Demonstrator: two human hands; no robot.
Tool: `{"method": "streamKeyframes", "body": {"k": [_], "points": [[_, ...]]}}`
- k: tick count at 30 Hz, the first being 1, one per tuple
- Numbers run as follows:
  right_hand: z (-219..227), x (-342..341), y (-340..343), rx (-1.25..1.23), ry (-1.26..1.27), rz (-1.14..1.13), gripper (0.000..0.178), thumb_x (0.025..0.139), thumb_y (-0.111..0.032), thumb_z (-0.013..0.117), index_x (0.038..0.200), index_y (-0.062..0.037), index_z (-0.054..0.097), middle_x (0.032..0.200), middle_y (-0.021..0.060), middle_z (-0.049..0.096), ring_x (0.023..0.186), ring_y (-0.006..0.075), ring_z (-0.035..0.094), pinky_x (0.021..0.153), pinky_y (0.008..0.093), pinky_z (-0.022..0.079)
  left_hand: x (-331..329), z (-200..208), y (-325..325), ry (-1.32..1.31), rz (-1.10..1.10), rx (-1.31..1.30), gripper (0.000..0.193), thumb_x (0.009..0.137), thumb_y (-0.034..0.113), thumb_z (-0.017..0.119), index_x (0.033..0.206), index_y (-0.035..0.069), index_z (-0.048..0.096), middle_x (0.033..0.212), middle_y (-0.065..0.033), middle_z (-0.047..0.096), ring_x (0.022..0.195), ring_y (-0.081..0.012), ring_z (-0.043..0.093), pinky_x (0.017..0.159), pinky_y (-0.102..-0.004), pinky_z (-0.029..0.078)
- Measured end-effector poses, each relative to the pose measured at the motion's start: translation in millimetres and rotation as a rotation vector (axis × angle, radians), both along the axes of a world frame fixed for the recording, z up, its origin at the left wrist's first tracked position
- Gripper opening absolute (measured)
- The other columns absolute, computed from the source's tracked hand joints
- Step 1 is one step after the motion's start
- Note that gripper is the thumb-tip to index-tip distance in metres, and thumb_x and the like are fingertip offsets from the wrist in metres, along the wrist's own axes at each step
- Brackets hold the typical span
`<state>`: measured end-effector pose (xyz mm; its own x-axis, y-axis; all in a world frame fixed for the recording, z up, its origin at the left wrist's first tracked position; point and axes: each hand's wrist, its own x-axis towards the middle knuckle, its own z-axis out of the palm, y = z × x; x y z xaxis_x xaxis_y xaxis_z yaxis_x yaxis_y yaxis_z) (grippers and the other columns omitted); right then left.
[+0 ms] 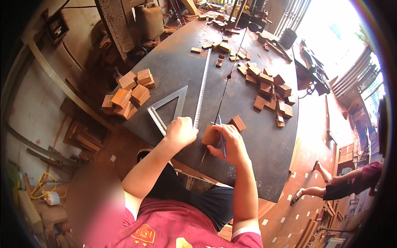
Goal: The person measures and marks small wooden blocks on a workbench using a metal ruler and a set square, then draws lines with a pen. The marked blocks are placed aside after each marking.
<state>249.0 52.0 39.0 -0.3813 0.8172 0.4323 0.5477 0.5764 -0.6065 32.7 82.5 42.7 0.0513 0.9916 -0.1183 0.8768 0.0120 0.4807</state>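
probably handle block (210, 135) as stiff, light; hold by opposite sides; pinching pen (223, 144) in right grip (233, 144), cannot tell for left grip (180, 132).

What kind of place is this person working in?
It's probably a woodworking shop. Piles of small wooden blocks lie on a big dark table, with a long measuring strip and a triangle tool there too, and the right hand holds a pen.

White handwritten nos. (258, 183), partly legible, on dark flat metal table (269, 153), nr edge; scale marks on long thin whitish measuring strip (203, 84), too small to read; yellow crest (144, 233) w/ 2 stars on maroon fabric shirt (178, 213).
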Motion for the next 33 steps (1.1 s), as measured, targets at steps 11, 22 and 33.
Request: {"method": "streamKeyframes", "body": {"k": [11,22,33], "points": [[5.6,1.6,-3.2,-0.036,-0.045,0.000,0.059,0.067,-0.022,0.084,0.119,-0.0045,0.062,0.115,0.0135,0.067,0.106,0.0344,0.062,0.093,0.0434,0.052,-10.7,-8.5,12.6,-0.070,-0.061,-0.029,0.026,0.077,0.025,0.081,0.079,0.000,0.074,0.078,-0.0183,0.074,0.077,-0.0284,0.074,0.074,-0.0378,0.058],[4.3,1.4,-1.3,-0.047,-0.028,0.120,0.057,0.070,-0.021,0.085,0.119,-0.0057,0.063,0.112,0.0147,0.067,0.109,0.0350,0.061,0.095,0.0427,0.051,-63.2,4.0,-8.9,-0.825,0.035,-0.374,0.013,0.087,0.009,0.075,0.087,-0.004,0.072,0.077,-0.0070,0.072,0.058,-0.0063,0.060,0.052,-0.0201,0.046],[-4.4,-11.0,-6.3,-0.131,0.048,0.153,0.063,0.070,-0.033,0.091,0.120,-0.0055,0.064,0.109,0.0155,0.066,0.100,0.0348,0.065,0.088,0.0411,0.054,-83.0,-4.0,-64.5,-1.046,0.144,-0.378,0.008,0.090,0.005,0.071,0.091,-0.004,0.072,0.080,-0.0077,0.072,0.058,-0.0055,0.057,0.052,-0.0183,0.044]]}}
